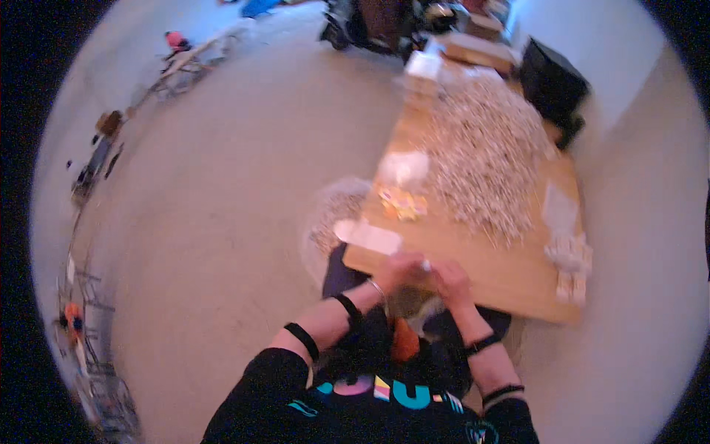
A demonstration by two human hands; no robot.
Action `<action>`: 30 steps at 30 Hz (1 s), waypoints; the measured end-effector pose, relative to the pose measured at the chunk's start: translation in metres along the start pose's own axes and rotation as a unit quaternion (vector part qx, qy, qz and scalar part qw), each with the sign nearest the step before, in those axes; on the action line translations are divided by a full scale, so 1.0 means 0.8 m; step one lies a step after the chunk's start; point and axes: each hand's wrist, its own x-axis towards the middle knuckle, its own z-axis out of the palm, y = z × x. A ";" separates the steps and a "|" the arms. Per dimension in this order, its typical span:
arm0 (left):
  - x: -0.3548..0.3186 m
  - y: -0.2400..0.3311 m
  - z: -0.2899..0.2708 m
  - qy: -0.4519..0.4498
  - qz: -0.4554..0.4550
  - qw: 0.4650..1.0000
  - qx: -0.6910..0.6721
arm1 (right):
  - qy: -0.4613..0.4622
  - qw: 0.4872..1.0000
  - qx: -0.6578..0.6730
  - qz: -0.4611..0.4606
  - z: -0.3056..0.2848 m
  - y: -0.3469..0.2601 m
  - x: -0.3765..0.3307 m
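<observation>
At the near edge of the wooden table, my left hand [401, 270] and my right hand [450, 283] come close together, fingers closed. A small white piece [427, 265] shows between their fingertips; blur hides its exact kind. Just left of my left hand lies a flat white strip [372, 237], reaching over the table's left edge. Beyond it are several yellow-orange packets [403, 202] and a white, crumpled-looking bundle [405, 169]. A large heap of small pale pieces [492, 152] spreads over the far part of the table.
The table [473, 270] has small white boxes [569, 263] and a pale sheet [560, 209] on its right. A black bin-like container [553, 78] stands beside the wall. On the floor at left sits a clear bag [316, 222] of similar pieces. Scooters [370, 26] stand far back.
</observation>
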 end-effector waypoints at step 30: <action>0.006 0.059 0.015 -0.025 0.095 0.939 0.329 | -0.089 0.940 0.192 0.268 -0.006 -0.008 0.003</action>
